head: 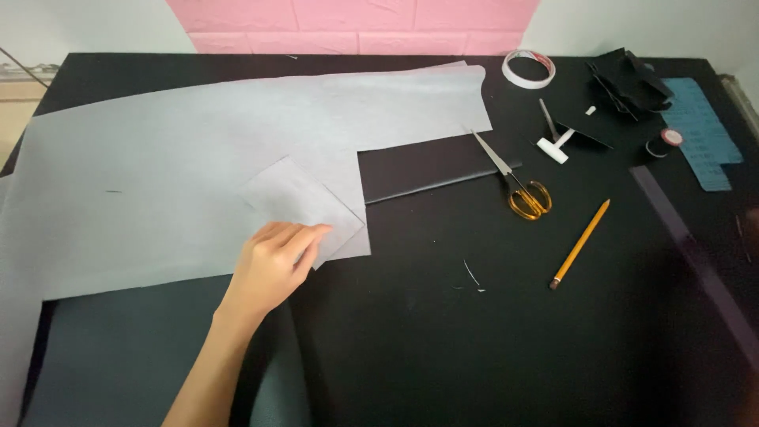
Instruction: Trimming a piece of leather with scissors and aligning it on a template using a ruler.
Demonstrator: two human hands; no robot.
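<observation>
Left hand (273, 261), fingers together, resting flat on a small grey cut piece (304, 207) on the black table (443, 332). The piece lies diamond-wise atop the large grey sheet (158, 174), its long axis apparently running from near right to far left. Farther right: pencil (579, 243), scissors (514, 178), tape roll (528, 69). The right hand is out of view.
</observation>
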